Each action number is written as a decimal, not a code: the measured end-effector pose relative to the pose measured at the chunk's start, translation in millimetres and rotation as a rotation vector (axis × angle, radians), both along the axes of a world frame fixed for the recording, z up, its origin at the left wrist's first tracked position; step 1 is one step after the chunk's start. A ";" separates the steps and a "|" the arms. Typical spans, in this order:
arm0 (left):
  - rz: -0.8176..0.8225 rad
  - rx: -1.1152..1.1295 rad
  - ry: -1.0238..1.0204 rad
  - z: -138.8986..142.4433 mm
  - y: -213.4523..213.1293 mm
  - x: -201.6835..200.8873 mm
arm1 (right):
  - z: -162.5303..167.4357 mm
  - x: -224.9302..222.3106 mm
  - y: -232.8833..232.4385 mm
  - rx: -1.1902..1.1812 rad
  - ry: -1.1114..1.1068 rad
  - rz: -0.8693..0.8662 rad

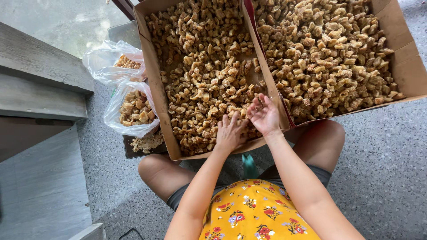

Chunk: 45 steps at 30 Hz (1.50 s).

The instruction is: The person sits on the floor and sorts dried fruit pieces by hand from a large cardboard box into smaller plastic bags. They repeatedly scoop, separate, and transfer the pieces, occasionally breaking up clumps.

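**A:** From the head camera, what are the two hands doing?

**B:** Both are inside the nearer cardboard box (153,89), at the end closest to the person. The left hand (230,133) lies palm down on the heap of brown fried pieces (200,66), fingers spread a little and pressed into them. The right hand (264,116) is just beside it, turned palm up and cupped, fingers loosely apart, with a few pieces lying against the palm and fingertips. Neither hand is clenched; whether the left grips anything underneath, I cannot tell.

**A:** And the box itself?

**B:** It is long and open-topped, filled unevenly: thick at the near end, with bare cardboard showing near its right wall. It rests above the person's bent knees, near edge just over them.

**A:** What lies around it?

**B:** To the right, touching along a shared wall, sits a second cardboard box (407,66), piled fuller with the same kind of pieces, somewhat paler. To the left, two clear plastic bags (129,111) hold more of them, one above the other, resting on a dark tray (129,149) that also bears a loose scatter.

**A:** The person?

**B:** Seated on a speckled grey floor (382,178), in a yellow flowered top (253,213) and dark shorts. Grey stone steps (40,89) run along the left side.
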<state>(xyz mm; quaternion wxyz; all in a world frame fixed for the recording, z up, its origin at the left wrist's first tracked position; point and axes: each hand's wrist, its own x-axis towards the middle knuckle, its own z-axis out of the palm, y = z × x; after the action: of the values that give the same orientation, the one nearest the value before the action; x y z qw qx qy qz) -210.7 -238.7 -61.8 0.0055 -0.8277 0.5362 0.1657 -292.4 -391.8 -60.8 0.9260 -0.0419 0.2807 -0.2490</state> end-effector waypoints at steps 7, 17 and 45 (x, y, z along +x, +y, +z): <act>0.395 -0.444 0.409 -14.3 38.9 42.8 | -23.1 -1.3 -0.3 0.040 0.035 0.029; 0.735 -0.647 1.594 12.3 62.9 69.3 | 3.7 34.4 64.5 -0.157 0.001 0.443; 0.978 -0.939 1.766 31.7 79.6 68.6 | -25.0 21.5 67.9 -0.017 -0.166 0.500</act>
<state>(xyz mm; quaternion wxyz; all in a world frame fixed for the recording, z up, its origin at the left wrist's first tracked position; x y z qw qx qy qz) -142.1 -159.1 -30.1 -0.7576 -0.4612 -0.0225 0.4613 -270.9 -323.9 -85.9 0.9782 -0.0972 0.1826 -0.0176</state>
